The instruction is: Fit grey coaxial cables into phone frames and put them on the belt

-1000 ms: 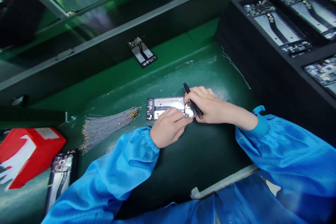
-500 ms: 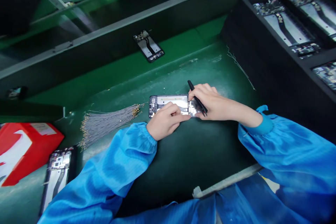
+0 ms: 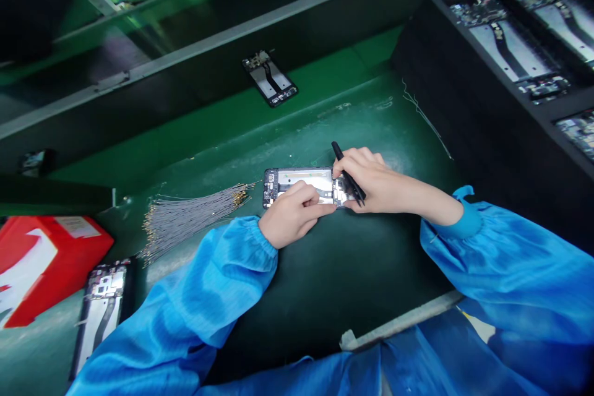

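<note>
An opened smartphone, its circuit boards and silver inside showing, lies lengthwise on the green work surface. My left hand rests over its lower edge, fingers curled, the index finger pressed at the board by the right end. Black tweezers are in my right hand, slanting with the tips down toward me. The thumb and fingers of that hand also grip the phone's right end and hide part of it. To the left of the phone lies a bundle of thin grey cables with gold-coloured ends.
At the back, another opened phone lies on a green strip. A black tray of opened phones stands at right, loose thin wires beside it. On the left are a red box and one more opened phone.
The phone at the back has shifted a little to the right, as has the dark item at far left. The right-hand tray appears moved slightly right. Both my hands stay in place.
</note>
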Demonstrator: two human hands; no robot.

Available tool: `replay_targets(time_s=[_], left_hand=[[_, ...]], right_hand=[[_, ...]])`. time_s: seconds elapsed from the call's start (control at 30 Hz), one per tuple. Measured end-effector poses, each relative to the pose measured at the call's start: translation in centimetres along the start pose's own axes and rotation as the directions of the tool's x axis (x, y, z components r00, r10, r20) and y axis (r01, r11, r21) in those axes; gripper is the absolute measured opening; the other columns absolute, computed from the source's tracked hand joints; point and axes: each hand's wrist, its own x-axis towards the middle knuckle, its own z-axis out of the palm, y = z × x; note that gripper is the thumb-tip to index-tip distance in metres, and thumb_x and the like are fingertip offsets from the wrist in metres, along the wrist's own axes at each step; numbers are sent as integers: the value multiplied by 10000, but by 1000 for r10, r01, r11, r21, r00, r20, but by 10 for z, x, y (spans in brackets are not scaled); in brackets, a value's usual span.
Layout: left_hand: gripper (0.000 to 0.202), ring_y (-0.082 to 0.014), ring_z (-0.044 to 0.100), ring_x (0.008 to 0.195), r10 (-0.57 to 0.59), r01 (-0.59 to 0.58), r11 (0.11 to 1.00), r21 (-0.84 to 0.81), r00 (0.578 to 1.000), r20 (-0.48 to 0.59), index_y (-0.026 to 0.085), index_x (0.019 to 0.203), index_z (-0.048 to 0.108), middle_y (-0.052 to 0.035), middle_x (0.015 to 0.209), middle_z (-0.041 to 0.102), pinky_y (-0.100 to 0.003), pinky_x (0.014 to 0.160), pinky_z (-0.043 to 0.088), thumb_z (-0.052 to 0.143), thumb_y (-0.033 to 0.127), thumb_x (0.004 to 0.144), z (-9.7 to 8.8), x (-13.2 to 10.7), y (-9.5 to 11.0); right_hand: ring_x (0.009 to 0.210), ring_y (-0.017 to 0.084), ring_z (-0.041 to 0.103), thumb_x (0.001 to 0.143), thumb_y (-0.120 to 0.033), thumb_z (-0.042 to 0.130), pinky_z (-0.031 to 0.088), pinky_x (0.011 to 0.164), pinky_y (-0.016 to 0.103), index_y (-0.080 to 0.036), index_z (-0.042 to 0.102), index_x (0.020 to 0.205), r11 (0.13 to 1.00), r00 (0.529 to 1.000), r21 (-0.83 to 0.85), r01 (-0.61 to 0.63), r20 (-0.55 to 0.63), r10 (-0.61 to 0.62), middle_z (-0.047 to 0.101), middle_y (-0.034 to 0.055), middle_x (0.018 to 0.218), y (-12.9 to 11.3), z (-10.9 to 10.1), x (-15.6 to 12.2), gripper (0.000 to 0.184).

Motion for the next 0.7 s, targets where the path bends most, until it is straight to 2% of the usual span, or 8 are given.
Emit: replay_targets(time_s=[0.33,0.53,0.7], left_hand=[[303,-150,394,712,-31,30,999,10,997,64,198,1010,623,-35,744,446,-261,644,396,400,116,822,-1,0,1],[297,-155,425,739,-63,64,997,-38,997,34,166,996,607,-45,769,493,-275,683,415,382,96,815,1,0,1],[243,-146,465,743,-108,103,984,-147,994,-26,159,882,607,-39,764,549,-279,718,425,376,113,822,0,1,1]], right_hand=[[904,257,379,656,-282,555,283,697,330,-229,412,953,998,999,-59,-38,3,38,435,67,978,-5,2,6,333],[890,261,380,653,-298,566,277,684,327,-228,421,932,994,998,-91,-55,10,56,437,74,977,-7,3,11,322],[903,253,381,669,-349,582,287,712,339,-233,406,946,999,1000,-29,-28,-4,28,435,65,985,-2,4,10,349]])
